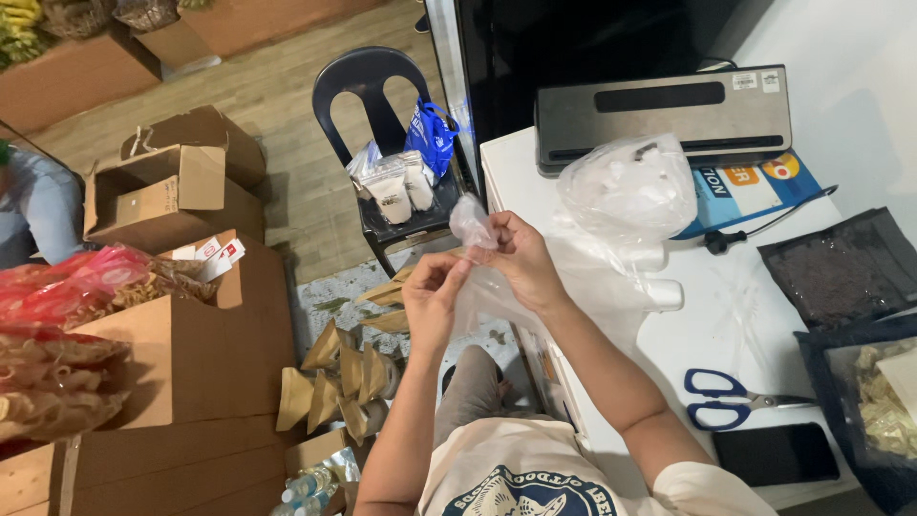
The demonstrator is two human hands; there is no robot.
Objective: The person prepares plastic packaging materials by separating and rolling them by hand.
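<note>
Both hands, left hand [432, 298] and right hand [519, 258], pinching a clear plastic bag [475, 250] between closed fingers, just off the bench's [726, 315] left edge

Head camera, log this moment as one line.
left hand: pinching clear plastic bag | right hand: gripping bag top | bag: held up beside white table | scissors: on table, untouched

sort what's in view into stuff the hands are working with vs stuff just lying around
In hand:
left hand
right hand
small clear plastic bag

Lying about:
blue-handled scissors
grey vacuum sealer
black phone
black plastic chair
brown cardboard boxes
</note>
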